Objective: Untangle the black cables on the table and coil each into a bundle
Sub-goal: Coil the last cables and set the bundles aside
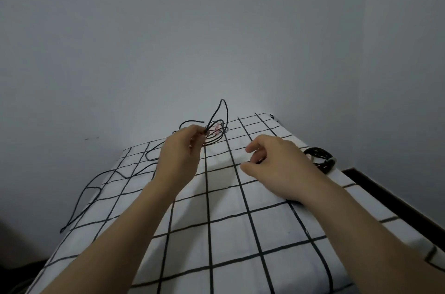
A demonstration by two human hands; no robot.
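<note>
Head view, looking forward and down over a white cloth (187,226) with a black grid, grey wall (216,28) behind. Left hand (179,154) is raised over the far-left part of the cloth, fingers curled and pinched round several loops of the black cable (212,139). The loops fan out from the fingertips: one tall narrow loop stands up against the wall, and lower ones sag toward the cloth at the far edge. A small pink bit (218,128) sits among the loops just right of the fingertips; too small to identify. From the grip the rest of the cable runs slack to the left, across the cloth in loose bends and over its left edge, where two strands hang down side by side. Right hand (279,168) hovers low over the cloth, right of centre and apart from the left hand, with index finger and thumb spread and the other fingers loosely curled. Something small and dark shows beneath the curled fingers — cannot tell whether the hand has hold of it or grips nothing. A coiled black bundle (319,156) lies on the cloth near its right edge, just beyond the right hand — not touched by it.
</note>
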